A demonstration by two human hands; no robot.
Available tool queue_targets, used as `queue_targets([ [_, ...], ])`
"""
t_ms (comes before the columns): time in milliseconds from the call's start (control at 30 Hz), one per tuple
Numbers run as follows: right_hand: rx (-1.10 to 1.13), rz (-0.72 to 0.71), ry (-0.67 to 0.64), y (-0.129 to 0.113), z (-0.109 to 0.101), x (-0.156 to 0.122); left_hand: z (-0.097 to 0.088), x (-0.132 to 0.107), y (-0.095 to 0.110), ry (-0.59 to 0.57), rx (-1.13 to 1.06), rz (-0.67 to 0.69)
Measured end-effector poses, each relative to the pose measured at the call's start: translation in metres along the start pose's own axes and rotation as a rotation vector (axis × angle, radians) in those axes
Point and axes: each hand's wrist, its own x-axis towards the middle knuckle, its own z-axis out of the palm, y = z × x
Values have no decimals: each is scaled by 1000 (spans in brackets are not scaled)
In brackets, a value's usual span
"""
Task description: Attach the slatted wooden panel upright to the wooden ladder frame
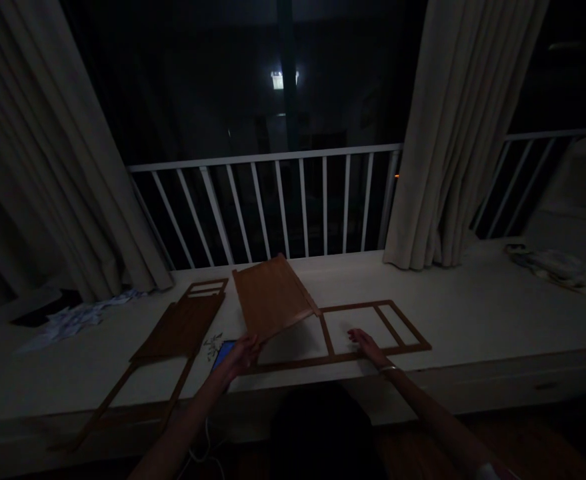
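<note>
A brown wooden panel [273, 297] is tilted up from the pale ledge [473, 313], hinged against a flat wooden frame [367, 357] with open rectangles. My left hand [243, 357] grips the panel's lower left corner with fingers closed on its edge. My right hand [367, 345] lies flat with fingers stretched out, pressing on the frame's front rail. A second wooden frame-and-panel piece [177, 330] lies flat to the left, its legs overhanging the ledge's front.
A phone with a blue lit screen [223, 353] lies beside my left hand. Scattered papers [73, 320] sit at the left, crumpled cloth [557, 267] at the right. White railing [273, 200] and curtains [447, 133] stand behind. The room is dark.
</note>
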Motion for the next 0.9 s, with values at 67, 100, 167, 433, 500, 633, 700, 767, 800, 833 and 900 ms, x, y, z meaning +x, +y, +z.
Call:
queue_targets([
  [67,85,57,-77,-7,-1,-3,8,-5,-18,-41,61,-69],
  [100,116,86,-128,-10,0,-7,11,-7,-27,-65,92,-87],
  [167,147,150,-215,-16,2,-16,16,-13,-45,-114,139,-104],
  [433,45,122,-339,-9,19,-67,29,-41,-88,-247,209,-148],
  [500,29,182,-331,1,26,-74,27,-42,-96,-229,189,-153],
  [633,4,229,-281,22,42,-78,17,-39,-110,-238,133,-175],
  [700,-3,227,-247,31,50,-76,13,-37,-114,-209,136,-194],
  [767,3,210,-218,37,55,-72,10,-34,-115,-164,146,-221],
  [800,5,207,-212,40,57,-70,10,-32,-114,-144,149,-235],
  [833,4,211,-211,43,58,-68,10,-31,-112,-130,150,-242],
  [900,-2,237,-199,47,60,-64,13,-29,-107,-109,156,-250],
])
